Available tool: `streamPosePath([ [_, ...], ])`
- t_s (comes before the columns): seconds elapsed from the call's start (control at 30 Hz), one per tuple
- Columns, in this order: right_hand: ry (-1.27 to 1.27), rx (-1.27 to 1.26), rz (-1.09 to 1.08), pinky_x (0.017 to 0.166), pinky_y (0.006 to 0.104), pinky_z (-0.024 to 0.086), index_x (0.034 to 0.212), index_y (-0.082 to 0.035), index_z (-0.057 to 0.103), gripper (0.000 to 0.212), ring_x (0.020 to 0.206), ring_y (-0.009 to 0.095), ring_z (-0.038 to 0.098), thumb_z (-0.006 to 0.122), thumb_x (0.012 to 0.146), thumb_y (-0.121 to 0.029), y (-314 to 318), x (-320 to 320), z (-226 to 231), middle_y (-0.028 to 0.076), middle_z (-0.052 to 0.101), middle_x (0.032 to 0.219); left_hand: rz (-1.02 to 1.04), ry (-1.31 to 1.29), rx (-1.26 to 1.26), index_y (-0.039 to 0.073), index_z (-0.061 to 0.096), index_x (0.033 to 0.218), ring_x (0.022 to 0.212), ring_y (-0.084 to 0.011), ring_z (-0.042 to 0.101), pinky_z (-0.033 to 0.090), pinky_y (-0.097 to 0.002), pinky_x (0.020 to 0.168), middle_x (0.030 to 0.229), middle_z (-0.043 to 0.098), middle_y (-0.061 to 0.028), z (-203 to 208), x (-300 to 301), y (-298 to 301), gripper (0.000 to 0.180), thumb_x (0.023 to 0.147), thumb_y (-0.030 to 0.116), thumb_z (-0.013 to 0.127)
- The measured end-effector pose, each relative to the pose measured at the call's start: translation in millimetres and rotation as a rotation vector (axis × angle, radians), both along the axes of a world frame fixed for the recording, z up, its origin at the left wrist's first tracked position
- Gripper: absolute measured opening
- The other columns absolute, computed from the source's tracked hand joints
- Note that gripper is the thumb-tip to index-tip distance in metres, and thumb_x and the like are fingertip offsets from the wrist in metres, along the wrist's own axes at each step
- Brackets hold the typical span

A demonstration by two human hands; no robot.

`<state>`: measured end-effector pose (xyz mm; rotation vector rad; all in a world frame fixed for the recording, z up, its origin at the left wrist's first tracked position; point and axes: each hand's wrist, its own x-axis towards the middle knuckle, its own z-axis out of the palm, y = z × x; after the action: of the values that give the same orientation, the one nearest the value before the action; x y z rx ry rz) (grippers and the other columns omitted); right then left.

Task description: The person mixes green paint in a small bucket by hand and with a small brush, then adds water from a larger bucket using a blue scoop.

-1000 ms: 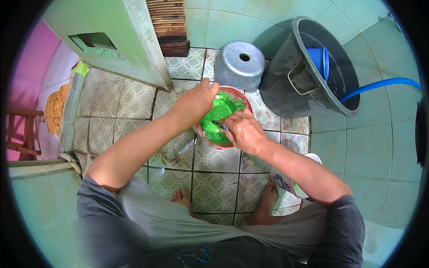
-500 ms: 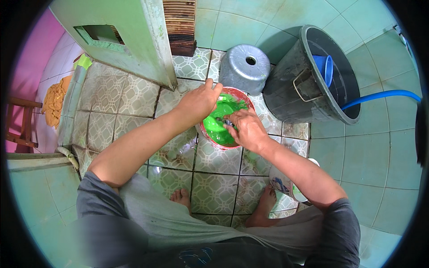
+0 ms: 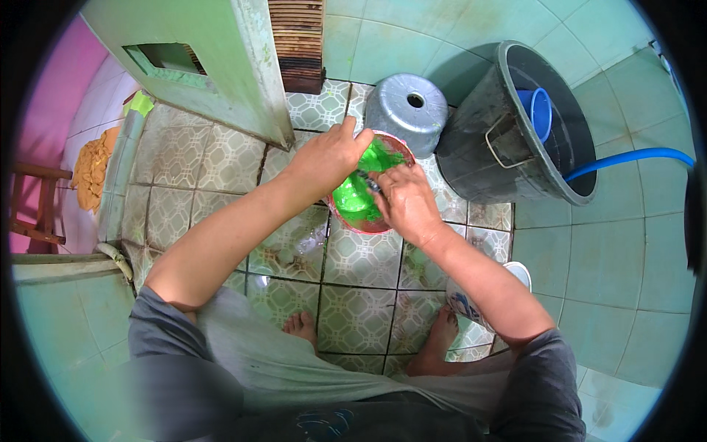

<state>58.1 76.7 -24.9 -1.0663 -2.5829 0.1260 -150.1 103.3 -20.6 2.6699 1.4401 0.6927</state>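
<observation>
Over the patterned tile floor (image 3: 357, 265): 1 red-rimmed pail (image 3: 356, 227), 2 hands, 1 dark tool (image 3: 367, 180)

Pail, 1: sitting between the 2 hands; its inside is showing bright green matter (image 3: 353, 200), with reddish patches near the rim.

Left hand (image 3: 331, 155), 1: is holding the pail at its upper-left rim, fingers curling narrowly; the pail-side fingertips are staying out of sight.

Right hand (image 3: 405, 197), 1: is reaching over the pail's right side, fingers clasping the dark tool, whose visible end is lying over the green matter. Kind of tool: cannot tell, as the fingers are covering much of it.

Bare feet, 2: left foot (image 3: 301, 328) and right foot (image 3: 439, 337) are resting on the floor, well apart.

Silver stool (image 3: 401, 118), 1: standing just beyond the pail, its top showing 1 round hole.

Dark grey bin (image 3: 471, 151), 1: standing right of the stool, showing 1 wire handle (image 3: 501, 151), containing 1 blue dipper (image 3: 541, 116) and taking in 1 blue hose (image 3: 637, 155).

White tub (image 3: 462, 303), 1: standing near the right foot, the right forearm partly covering it.

Pale green door (image 3: 221, 81), 1: standing at upper left.

Orange cloth (image 3: 94, 171), 1: lying at far left, near 1 brown wooden frame (image 3: 46, 202).
</observation>
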Motion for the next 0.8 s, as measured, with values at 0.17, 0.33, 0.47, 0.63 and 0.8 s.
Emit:
streamPosePath([
  [0.17, -0.025, -0.203, 0.097, 0.085, 0.0404, 0.043, 0.105, -0.003, 0.071, 0.025, 0.09, 0.028, 0.064, 0.071, 0.083, -0.016, -19, -5, -3, 0.012, 0.069, 0.09, 0.038, 0.035, -0.057, 0.0, 0.049, 0.109, 0.088, -0.0351, 0.065, 0.057, -0.0446, 0.071, 0.1, 0.052, -0.0192, 0, -4, -1, 0.029, 0.082, 0.003, 0.061],
  [0.33, -0.058, -0.059, -0.001, 0.084, 0.0384, 0.043, 0.104, -0.003, 0.071, 0.026, 0.09, 0.026, 0.062, 0.073, 0.081, -0.016, -11, 12, 7, 0.011, 0.069, 0.09, 0.032, 0.05, -0.053, 0.001, 0.05, 0.108, 0.085, -0.0358, 0.065, 0.056, -0.0459, 0.069, 0.099, 0.051, -0.0181, 0, -3, 0, 0.031, 0.08, 0.004, 0.065],
  [0.47, -0.083, 0.123, 0.011, 0.086, 0.0372, 0.042, 0.109, -0.003, 0.07, 0.032, 0.094, 0.024, 0.06, 0.071, 0.079, -0.013, 7, 15, 0, 0.009, 0.067, 0.096, 0.03, 0.051, -0.057, 0.001, 0.05, 0.108, 0.087, -0.0356, 0.065, 0.056, -0.0453, 0.07, 0.099, 0.051, -0.0179, 4, 4, 0, 0.031, 0.081, 0.004, 0.065],
  [0.63, -0.248, 0.123, -0.04, 0.091, 0.0396, 0.043, 0.1, -0.003, 0.07, 0.022, 0.096, 0.025, 0.06, 0.061, 0.083, -0.014, 8, 13, -8, 0.011, 0.066, 0.09, 0.042, 0.067, -0.073, 0.001, 0.05, 0.108, 0.09, -0.0352, 0.065, 0.056, -0.0452, 0.072, 0.1, 0.052, -0.0178, 1, 6, -1, 0.031, 0.082, 0.005, 0.065],
  [0.8, -0.194, -0.154, -0.147, 0.089, 0.0419, 0.045, 0.097, -0.001, 0.07, 0.021, 0.093, 0.032, 0.064, 0.067, 0.084, -0.017, -11, 11, -6, 0.017, 0.069, 0.09, 0.047, 0.059, -0.01, 0.002, 0.05, 0.109, 0.085, -0.0337, 0.066, 0.057, -0.0427, 0.07, 0.098, 0.053, -0.0181, -2, 1, -4, 0.027, 0.084, 0.005, 0.058],
])
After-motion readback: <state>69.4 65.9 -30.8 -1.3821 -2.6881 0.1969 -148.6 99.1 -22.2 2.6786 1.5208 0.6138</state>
